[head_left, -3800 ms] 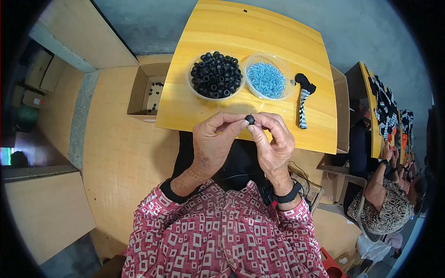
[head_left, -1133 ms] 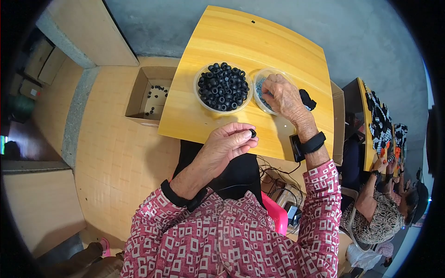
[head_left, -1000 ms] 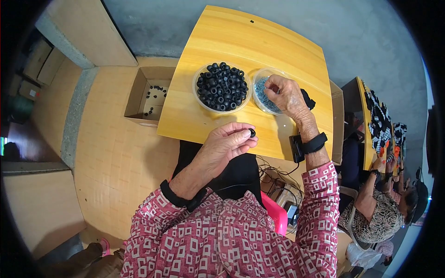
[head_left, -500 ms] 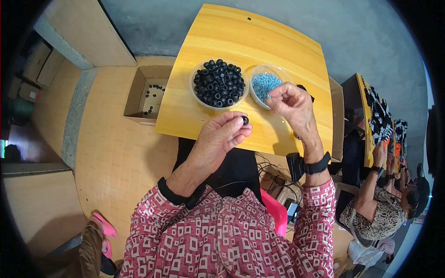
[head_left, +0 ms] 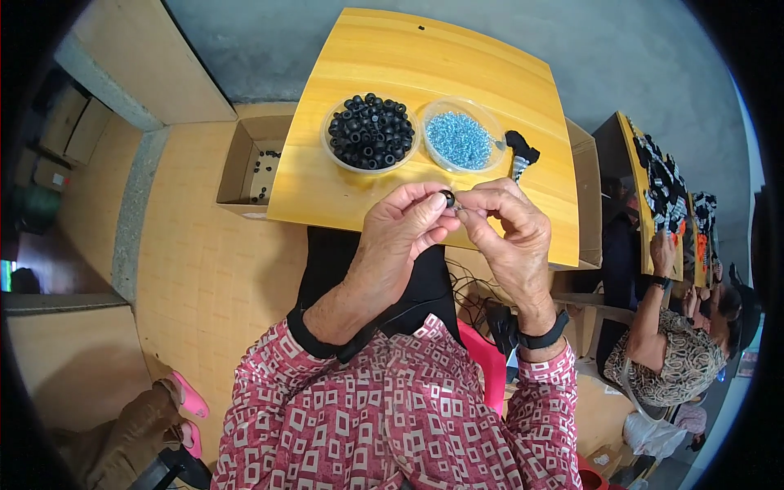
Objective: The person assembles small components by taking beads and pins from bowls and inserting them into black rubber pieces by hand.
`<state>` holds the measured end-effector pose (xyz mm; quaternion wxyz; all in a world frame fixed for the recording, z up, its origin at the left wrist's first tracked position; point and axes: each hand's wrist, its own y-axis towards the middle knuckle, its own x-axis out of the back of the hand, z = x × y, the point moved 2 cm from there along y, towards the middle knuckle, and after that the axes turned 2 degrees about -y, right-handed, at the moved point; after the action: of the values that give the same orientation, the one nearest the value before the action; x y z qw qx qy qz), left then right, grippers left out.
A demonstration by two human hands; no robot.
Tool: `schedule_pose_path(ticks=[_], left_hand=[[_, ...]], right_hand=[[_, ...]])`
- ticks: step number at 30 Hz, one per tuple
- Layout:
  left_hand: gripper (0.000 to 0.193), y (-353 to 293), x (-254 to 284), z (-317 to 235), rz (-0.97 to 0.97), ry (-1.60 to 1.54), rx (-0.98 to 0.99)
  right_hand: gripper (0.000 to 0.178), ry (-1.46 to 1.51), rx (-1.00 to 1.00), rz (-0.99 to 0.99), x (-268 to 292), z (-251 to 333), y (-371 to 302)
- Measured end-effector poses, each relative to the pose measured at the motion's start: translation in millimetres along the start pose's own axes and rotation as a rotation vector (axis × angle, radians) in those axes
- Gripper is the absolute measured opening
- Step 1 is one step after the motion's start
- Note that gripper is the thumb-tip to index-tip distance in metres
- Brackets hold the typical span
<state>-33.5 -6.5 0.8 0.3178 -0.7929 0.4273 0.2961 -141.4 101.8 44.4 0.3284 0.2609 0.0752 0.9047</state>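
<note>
My left hand [head_left: 403,227] pinches a round black knob [head_left: 447,198] between thumb and fingertips, just past the table's near edge. My right hand [head_left: 508,225] meets it from the right, its thumb and forefinger closed on a small shiny metal piece [head_left: 460,208] held against the knob; its exact shape is too small to make out. Beyond the hands stands a clear round tub of black knobs [head_left: 369,135], several with a hole showing. Right of it, a second clear tub [head_left: 460,103] holds many tiny shiny bluish pieces [head_left: 459,139].
On the yellow wooden table [head_left: 433,61], a black-and-grey item [head_left: 521,151] lies right of the tubs. An open cardboard box [head_left: 238,167] with a few black pieces stands on the left, another box [head_left: 585,196] on the right. A co-worker [head_left: 665,351] sits at a table far right.
My right hand has come from the small-pieces tub down to the knob in my left hand, bringing the small shiny piece against it. The black-and-grey item is now more exposed.
</note>
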Motion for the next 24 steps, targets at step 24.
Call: schedule_pose_path(ticks=[24], left_hand=[[0.023, -17, -14, 2, 0.196, -0.003, 0.019]], right_hand=[[0.015, 0.742, -0.216, -0.088, 12, -14, -27]])
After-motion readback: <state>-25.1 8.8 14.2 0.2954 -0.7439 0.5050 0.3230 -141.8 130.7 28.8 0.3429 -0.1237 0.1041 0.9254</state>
